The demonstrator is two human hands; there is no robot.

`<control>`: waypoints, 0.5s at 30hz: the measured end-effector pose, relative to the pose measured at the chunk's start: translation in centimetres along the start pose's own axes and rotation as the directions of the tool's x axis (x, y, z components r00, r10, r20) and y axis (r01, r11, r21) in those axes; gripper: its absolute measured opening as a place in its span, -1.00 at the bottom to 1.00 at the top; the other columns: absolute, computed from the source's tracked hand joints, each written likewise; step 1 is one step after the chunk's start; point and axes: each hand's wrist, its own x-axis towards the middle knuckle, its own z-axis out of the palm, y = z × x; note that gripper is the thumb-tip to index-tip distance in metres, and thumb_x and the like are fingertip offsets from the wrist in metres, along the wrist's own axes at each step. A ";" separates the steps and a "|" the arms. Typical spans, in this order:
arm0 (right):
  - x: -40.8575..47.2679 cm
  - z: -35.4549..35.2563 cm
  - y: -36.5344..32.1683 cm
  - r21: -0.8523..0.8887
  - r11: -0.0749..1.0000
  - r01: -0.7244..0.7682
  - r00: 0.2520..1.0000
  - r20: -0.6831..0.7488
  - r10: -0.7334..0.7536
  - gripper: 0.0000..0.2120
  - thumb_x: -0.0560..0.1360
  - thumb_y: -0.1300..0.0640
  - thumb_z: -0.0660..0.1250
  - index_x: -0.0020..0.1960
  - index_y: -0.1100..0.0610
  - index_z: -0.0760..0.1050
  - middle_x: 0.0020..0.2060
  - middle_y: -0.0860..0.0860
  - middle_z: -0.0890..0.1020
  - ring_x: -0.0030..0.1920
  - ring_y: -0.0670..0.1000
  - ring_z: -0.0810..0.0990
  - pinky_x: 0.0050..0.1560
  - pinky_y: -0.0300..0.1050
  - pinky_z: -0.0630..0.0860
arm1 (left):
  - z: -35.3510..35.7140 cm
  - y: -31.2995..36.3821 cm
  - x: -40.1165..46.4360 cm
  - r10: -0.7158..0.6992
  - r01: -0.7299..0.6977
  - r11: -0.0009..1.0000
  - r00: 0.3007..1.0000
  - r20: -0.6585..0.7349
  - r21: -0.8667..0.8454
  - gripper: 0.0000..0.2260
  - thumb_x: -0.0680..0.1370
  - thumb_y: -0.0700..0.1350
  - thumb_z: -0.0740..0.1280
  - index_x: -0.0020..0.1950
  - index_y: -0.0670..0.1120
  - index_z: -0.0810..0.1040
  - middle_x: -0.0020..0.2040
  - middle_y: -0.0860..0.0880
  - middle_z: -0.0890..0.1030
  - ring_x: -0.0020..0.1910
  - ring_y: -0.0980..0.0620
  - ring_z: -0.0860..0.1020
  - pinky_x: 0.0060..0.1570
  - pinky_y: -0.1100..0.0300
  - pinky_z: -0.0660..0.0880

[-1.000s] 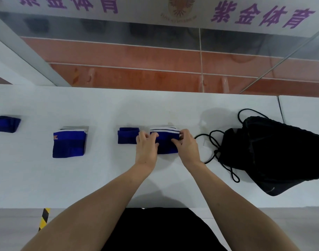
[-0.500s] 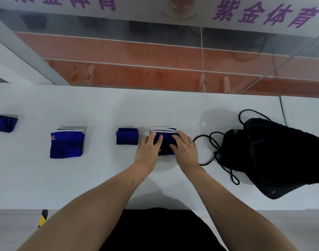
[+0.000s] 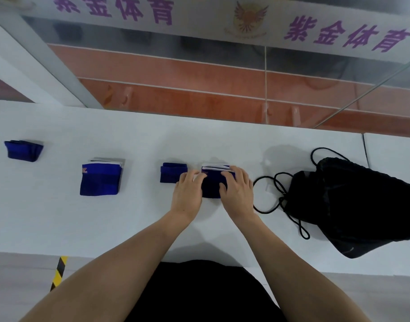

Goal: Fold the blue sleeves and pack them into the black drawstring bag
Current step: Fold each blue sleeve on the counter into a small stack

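A folded blue sleeve with white edges (image 3: 211, 189) lies on the white table (image 3: 129, 224) in front of me. My left hand (image 3: 187, 194) rests flat on its left side and my right hand (image 3: 236, 191) presses flat on its right side, fingers spread over the cloth. Just left of it sits a smaller folded blue sleeve (image 3: 172, 172). Further left are a larger folded blue sleeve (image 3: 99, 180) and another folded one (image 3: 22, 150) near the table's left end. The black drawstring bag (image 3: 352, 203) lies to the right, its cords (image 3: 276, 196) looped towards my right hand.
A glass partition with a white banner bearing purple characters (image 3: 222, 22) stands behind the table's far edge. A seam in the tabletop (image 3: 365, 149) runs past the bag. Yellow and black floor tape (image 3: 58, 273) shows below the table's near edge.
Both hands went from pinching the sleeve's far edge to lying flat on top of it. The sleeve now looks narrower and more compact.
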 end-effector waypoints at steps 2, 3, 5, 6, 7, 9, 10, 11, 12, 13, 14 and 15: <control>0.0 0.2 -1.5 0.063 0.997 0.036 0.999 -0.013 -0.035 -0.71 0.52 0.19 0.37 0.24 0.11 0.58 0.31 0.05 0.54 0.34 0.15 0.46 0.30 0.11 0.45 | -0.9 -1.3 -0.6 -0.031 0.029 0.999 0.999 -0.043 -0.028 -0.67 0.57 -0.29 0.30 0.31 -0.07 0.55 0.25 -0.03 0.49 0.17 -0.11 0.46 0.12 -0.01 0.53; 0.0 0.5 -2.3 0.097 0.994 0.056 0.998 -0.017 -0.054 -0.72 0.52 0.20 0.38 0.23 0.12 0.59 0.29 0.04 0.56 0.31 0.13 0.48 0.27 0.10 0.48 | -1.4 -2.1 -0.8 -0.051 0.048 0.998 0.997 -0.053 -0.042 -0.68 0.57 -0.29 0.29 0.30 -0.08 0.55 0.25 -0.04 0.49 0.18 -0.11 0.46 0.12 -0.01 0.53; 0.3 1.2 -4.2 0.147 0.985 0.090 0.996 -0.010 -0.090 -0.76 0.52 0.23 0.39 0.19 0.16 0.60 0.23 0.03 0.60 0.24 0.11 0.51 0.19 0.08 0.53 | -2.4 -3.5 -1.3 -0.089 0.085 0.994 0.994 -0.064 -0.063 -0.69 0.56 -0.28 0.30 0.28 -0.09 0.55 0.25 -0.04 0.48 0.19 -0.10 0.45 0.13 -0.01 0.52; 0.5 1.6 -5.2 0.153 0.982 0.108 0.994 0.004 -0.110 -0.77 0.52 0.26 0.40 0.17 0.19 0.60 0.21 0.05 0.61 0.21 0.12 0.54 0.16 0.10 0.55 | -2.8 -4.2 -1.5 -0.101 0.097 0.994 0.992 -0.073 -0.059 -0.70 0.55 -0.28 0.30 0.27 -0.08 0.54 0.25 -0.04 0.48 0.19 -0.10 0.45 0.13 -0.01 0.52; 0.8 1.9 -6.1 0.150 0.981 0.125 0.991 0.027 -0.130 -0.77 0.51 0.27 0.41 0.17 0.22 0.60 0.20 0.07 0.62 0.20 0.15 0.56 0.13 0.14 0.57 | -3.3 -4.9 -1.7 -0.113 0.109 0.993 0.990 -0.081 -0.052 -0.69 0.55 -0.27 0.31 0.28 -0.08 0.54 0.26 -0.05 0.48 0.19 -0.10 0.45 0.14 0.00 0.52; 1.6 2.1 -8.3 0.146 0.980 0.134 0.982 0.115 -0.151 -0.72 0.55 0.23 0.41 0.25 0.23 0.56 0.27 0.08 0.59 0.26 0.18 0.54 0.19 0.17 0.55 | -4.2 -6.2 -2.0 -0.148 0.144 0.988 0.985 -0.089 -0.047 -0.69 0.56 -0.27 0.31 0.30 -0.08 0.52 0.27 -0.06 0.48 0.20 -0.10 0.44 0.15 0.00 0.51; 2.0 2.2 -9.4 0.143 0.981 0.130 0.971 0.180 -0.155 -0.66 0.59 0.17 0.38 0.34 0.19 0.51 0.35 0.06 0.54 0.34 0.15 0.48 0.27 0.16 0.51 | -4.6 -6.9 -2.1 -0.169 0.165 0.985 0.982 -0.087 -0.050 -0.68 0.57 -0.27 0.31 0.31 -0.07 0.52 0.27 -0.06 0.47 0.21 -0.10 0.44 0.16 0.00 0.51; 2.4 2.3 -10.5 0.139 0.983 0.123 0.958 0.240 -0.154 -0.61 0.62 0.12 0.35 0.42 0.15 0.44 0.43 0.03 0.47 0.43 0.12 0.41 0.35 0.13 0.46 | -5.0 -7.6 -2.2 -0.186 0.182 0.982 0.979 -0.083 -0.054 -0.68 0.58 -0.27 0.30 0.32 -0.07 0.51 0.26 -0.05 0.47 0.21 -0.10 0.44 0.17 0.00 0.51; 2.9 2.5 -11.5 0.130 0.985 0.115 0.947 0.284 -0.148 -0.57 0.64 0.08 0.32 0.48 0.11 0.37 0.50 0.00 0.39 0.49 0.09 0.33 0.42 0.12 0.40 | -5.3 -8.4 -2.2 -0.200 0.196 0.979 0.976 -0.082 -0.055 -0.68 0.59 -0.27 0.30 0.33 -0.07 0.51 0.26 -0.05 0.46 0.22 -0.09 0.44 0.18 0.00 0.50; 3.2 2.9 -12.3 0.112 0.988 0.109 0.936 0.323 -0.140 -0.54 0.66 0.06 0.30 0.52 0.09 0.31 0.54 -0.01 0.33 0.53 0.08 0.26 0.45 0.11 0.36 | -5.7 -9.2 -2.3 -0.213 0.209 0.976 0.973 -0.084 -0.061 -0.68 0.59 -0.26 0.30 0.33 -0.06 0.52 0.27 -0.04 0.46 0.23 -0.09 0.44 0.20 0.02 0.50; 3.5 3.3 -13.0 0.089 0.990 0.108 0.924 0.358 -0.133 -0.50 0.66 0.06 0.29 0.55 0.08 0.26 0.57 -0.01 0.29 0.56 0.08 0.22 0.47 0.11 0.33 | -6.1 -10.0 -2.4 -0.228 0.222 0.972 0.970 -0.082 -0.072 -0.68 0.60 -0.26 0.29 0.34 -0.06 0.52 0.28 -0.04 0.46 0.24 -0.08 0.44 0.22 0.03 0.50; 3.6 3.8 -13.6 0.066 0.992 0.112 0.912 0.389 -0.129 -0.48 0.66 0.06 0.30 0.57 0.08 0.23 0.57 0.00 0.28 0.57 0.08 0.21 0.48 0.11 0.32 | -6.6 -10.9 -2.5 -0.240 0.233 0.969 0.967 -0.083 -0.084 -0.68 0.61 -0.25 0.29 0.34 -0.06 0.52 0.28 -0.03 0.46 0.25 -0.06 0.44 0.24 0.04 0.50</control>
